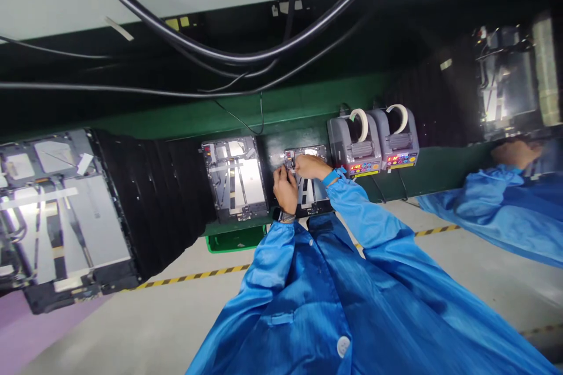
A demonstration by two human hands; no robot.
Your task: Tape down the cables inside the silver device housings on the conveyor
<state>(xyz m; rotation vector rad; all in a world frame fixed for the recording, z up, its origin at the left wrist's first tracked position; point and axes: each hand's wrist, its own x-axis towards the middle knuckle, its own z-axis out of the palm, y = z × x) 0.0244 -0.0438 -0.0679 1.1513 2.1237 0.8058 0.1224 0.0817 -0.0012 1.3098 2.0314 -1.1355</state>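
In front of my body lies an opened tablet-like device (320, 190), with silver panels and black strips inside a dark frame. My left hand (285, 190) is at its upper left part, thumb and fingers bent together in a pinch. A watch (287, 217) is on that wrist. Coming in from the right, my right hand (310, 166) has its fingers closed at the same corner, close to the left fingertips. A small module with a red patch (289, 155) shows just above the fingers. Whatever the fingertips hold is too small and covered to make out.
A second opened device (240, 179) lies to the left, a third (88, 217) farther left on black ribbed belt material (156, 199). Two tape dispensers (355, 143) (398, 137) stand at right. Black cables (246, 58) hang across above. Another person's hand (516, 153) is at far right.
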